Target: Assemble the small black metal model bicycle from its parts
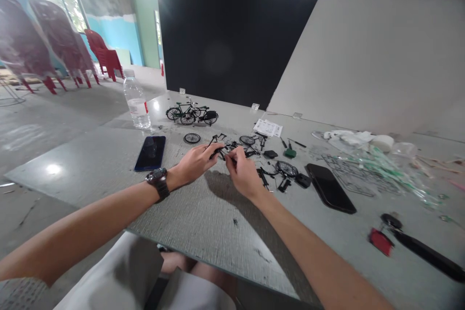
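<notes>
My left hand, with a dark watch on its wrist, is closed on a small black model bicycle frame. Thumb and fingertips of my right hand are pinched together close by, at the near end of the frame; whatever they hold is too small to make out. A loose spoked wheel lies beyond my left hand. Black model parts, among them another wheel and a dark box-like piece, are scattered right of my right hand. Two finished-looking model bicycles stand farther back.
A blue-edged phone and a water bottle are at the left. On the right are a black phone, keys with a red tag, plastic sprues and wrappers. Paper sheets lie before the black panel.
</notes>
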Demonstrator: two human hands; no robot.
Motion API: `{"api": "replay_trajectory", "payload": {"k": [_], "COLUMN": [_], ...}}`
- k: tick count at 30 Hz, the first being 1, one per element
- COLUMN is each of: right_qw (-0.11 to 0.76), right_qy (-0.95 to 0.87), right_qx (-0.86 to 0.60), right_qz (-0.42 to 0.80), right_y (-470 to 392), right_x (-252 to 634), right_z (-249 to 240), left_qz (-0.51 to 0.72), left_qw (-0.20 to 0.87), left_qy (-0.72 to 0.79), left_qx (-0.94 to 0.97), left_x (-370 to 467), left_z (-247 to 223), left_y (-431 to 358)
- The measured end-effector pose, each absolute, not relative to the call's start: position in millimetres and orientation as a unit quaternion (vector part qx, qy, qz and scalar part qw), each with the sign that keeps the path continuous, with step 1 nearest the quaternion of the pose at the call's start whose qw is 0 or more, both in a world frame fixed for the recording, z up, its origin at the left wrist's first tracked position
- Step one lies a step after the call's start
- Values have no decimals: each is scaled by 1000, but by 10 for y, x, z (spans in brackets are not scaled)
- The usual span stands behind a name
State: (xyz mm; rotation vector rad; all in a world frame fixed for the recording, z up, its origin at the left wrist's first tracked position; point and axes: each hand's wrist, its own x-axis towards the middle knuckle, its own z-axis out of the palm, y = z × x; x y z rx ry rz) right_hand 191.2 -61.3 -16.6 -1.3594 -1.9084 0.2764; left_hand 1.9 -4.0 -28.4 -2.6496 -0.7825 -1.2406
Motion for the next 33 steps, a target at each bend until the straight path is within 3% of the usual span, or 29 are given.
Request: {"api": "replay_trajectory", "payload": {"k": [7,17,22,27,33], "right_qw": [503,537,534,561,524], "right_qy": [-637,-485,-525,-543,-606], "right_qx": [-524,-485,-499,-525,-516], "right_qz": [257,491,436,339,303], "right_y": [-663,-658,-610,-596,-710], "right_x": [1768,1683,1746,1800,1778], "right_z": [-235,-204,-254,-280,-142], "left_qz": [-397,-398,-385,-447,-460], "left_qw": [83,82,19,-79,-110], "left_qy": [-250,-251,-282,-307,-299], "left_qx": [-879,-878,-878,-836,-829], "left_x": [4,-3,3,26,-14], "left_z": [-257,-297,-215,-125,-137], "left_y": [-74,-59,-79,-107,-79]}}
